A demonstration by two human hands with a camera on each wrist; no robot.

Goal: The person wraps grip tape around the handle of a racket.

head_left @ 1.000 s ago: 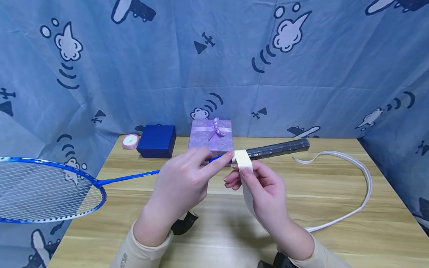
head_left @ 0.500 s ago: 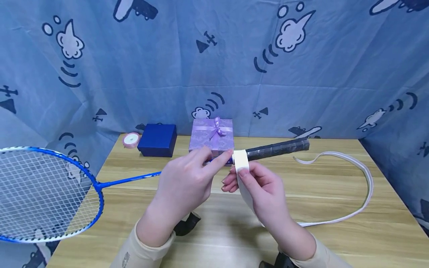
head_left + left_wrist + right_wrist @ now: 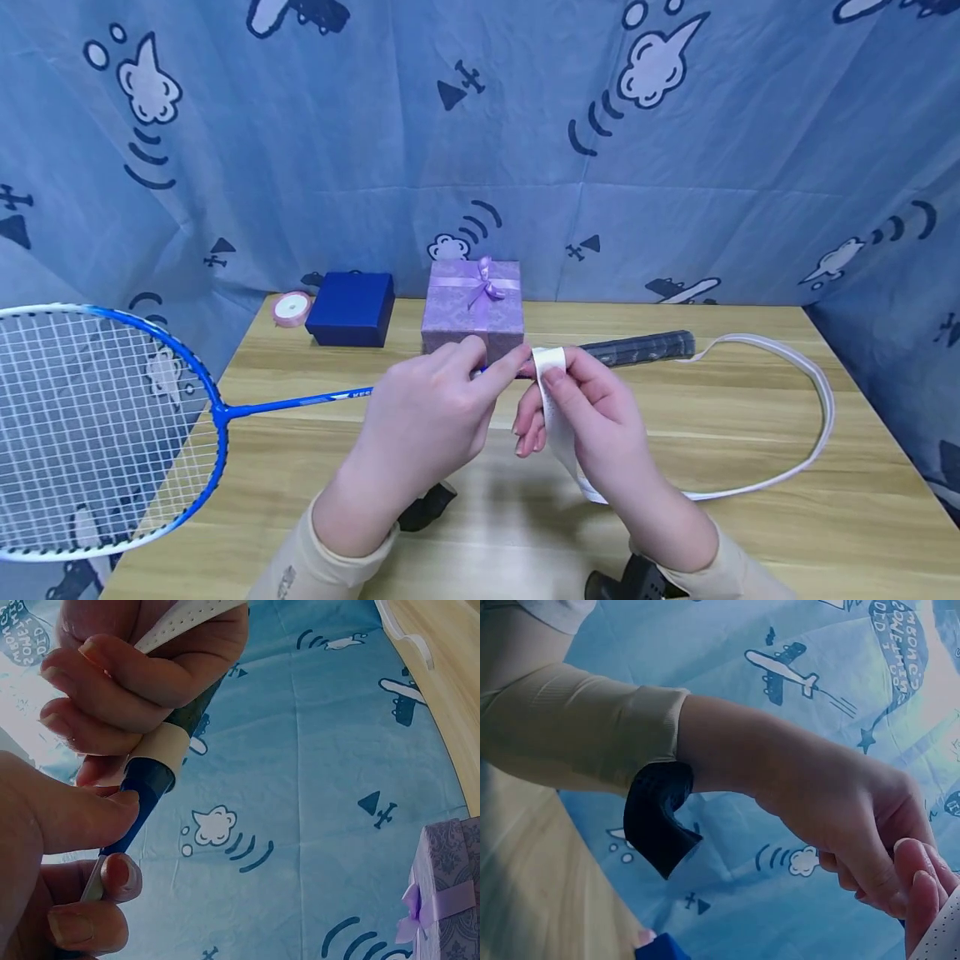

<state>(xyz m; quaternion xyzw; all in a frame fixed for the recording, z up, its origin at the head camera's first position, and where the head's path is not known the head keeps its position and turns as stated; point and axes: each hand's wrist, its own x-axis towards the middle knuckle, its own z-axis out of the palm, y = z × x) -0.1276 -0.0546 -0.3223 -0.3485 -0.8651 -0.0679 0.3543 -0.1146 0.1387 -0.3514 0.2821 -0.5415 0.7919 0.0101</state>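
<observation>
My left hand (image 3: 435, 408) grips the blue badminton racket (image 3: 300, 402) where shaft meets handle, thumb and fingers round the blue cone (image 3: 142, 799) in the left wrist view. The racket's head extends left; its dark, bare-looking handle (image 3: 645, 347) points right. White perforated grip tape (image 3: 558, 429) is pinched between thumb and fingers of my right hand (image 3: 600, 417), which is close against the handle. One band of tape (image 3: 169, 746) circles the handle's lower end just above the cone. The tape's long tail (image 3: 825, 408) curves over the table on the right.
Behind the hands stand a purple gift box (image 3: 472, 308) with a ribbon bow, a blue box (image 3: 351, 308) and a pink ribbon roll (image 3: 291, 308). A patterned blue curtain (image 3: 337, 167) hangs behind the wooden table (image 3: 750, 542). Black straps sit at both wrists.
The racket has rolled, its strings now facing the camera more fully. My right hand has brought the tape up against the handle, its fingers now covering part of it. My left hand keeps its grip.
</observation>
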